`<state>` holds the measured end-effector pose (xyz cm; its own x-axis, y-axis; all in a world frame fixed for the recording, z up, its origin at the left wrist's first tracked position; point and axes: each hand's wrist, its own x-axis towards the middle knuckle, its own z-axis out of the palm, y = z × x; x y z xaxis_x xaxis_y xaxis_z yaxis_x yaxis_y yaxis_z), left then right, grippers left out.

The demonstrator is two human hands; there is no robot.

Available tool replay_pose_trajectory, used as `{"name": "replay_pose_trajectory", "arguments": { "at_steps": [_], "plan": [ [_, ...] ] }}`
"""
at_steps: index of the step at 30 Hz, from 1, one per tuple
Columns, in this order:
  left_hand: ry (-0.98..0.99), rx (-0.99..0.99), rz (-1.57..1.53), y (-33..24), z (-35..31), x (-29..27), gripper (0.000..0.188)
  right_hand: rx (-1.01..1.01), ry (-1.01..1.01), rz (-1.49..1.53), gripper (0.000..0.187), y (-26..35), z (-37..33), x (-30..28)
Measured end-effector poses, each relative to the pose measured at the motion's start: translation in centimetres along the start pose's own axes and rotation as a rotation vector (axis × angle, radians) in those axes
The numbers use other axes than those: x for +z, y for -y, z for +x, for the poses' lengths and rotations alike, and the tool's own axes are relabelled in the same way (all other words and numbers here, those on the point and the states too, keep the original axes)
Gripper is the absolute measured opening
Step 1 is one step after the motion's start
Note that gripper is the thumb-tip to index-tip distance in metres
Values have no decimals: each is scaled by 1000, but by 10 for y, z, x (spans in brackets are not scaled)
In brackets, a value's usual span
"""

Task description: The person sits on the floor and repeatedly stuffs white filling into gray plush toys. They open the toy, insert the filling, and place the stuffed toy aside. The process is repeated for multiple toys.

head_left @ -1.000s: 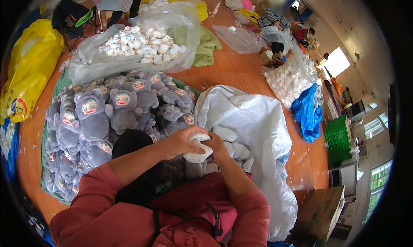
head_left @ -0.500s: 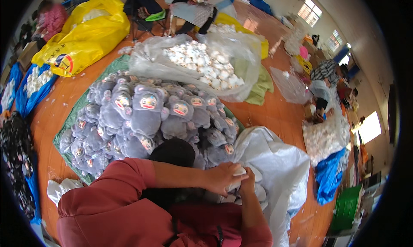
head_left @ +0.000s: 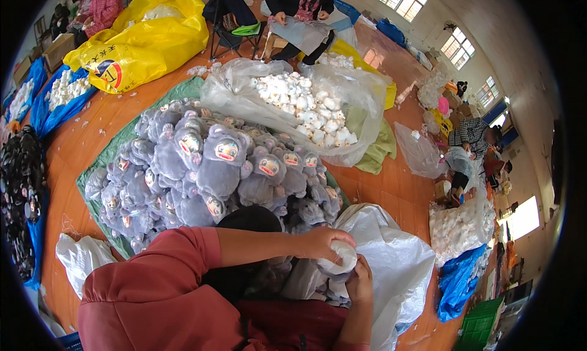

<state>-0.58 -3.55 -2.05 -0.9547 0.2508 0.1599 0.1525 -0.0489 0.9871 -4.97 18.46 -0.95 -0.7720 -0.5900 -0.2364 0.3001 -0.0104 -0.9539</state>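
Observation:
Both my hands are on a white rounded piece, soft-looking and about palm-sized; its exact kind I cannot make out. My left hand curls over its top and left side. From below right, my right hand presses against it with bent fingers. Just beneath lie pale and greyish pieces in the mouth of a white woven sack, partly hidden by my hands. To the left, a large heap of grey plush toys with printed faces rests on a green sheet.
Beyond the heap, a clear plastic bag holds many white stuffed pieces. A yellow sack lies at the far left. People sit working at the back and right. A green crate stands at lower right, and black plush items lie at left.
The white piece has come up and shows more fully between my hands. My right hand has shifted slightly lower. The whole view has moved a little.

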Motion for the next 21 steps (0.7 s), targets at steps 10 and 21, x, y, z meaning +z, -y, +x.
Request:
{"name": "replay_pose_trajectory", "arguments": {
  "at_steps": [10, 21],
  "plan": [
    [-94, -260, -319, 3, 1, 13, 41, 55, -3, 12, 59, -17, 1, 17],
    [-203, -29, 417, 7, -5, 20, 38, 156, -97, -9, 49, -34, 5, 16]
  ]
}}
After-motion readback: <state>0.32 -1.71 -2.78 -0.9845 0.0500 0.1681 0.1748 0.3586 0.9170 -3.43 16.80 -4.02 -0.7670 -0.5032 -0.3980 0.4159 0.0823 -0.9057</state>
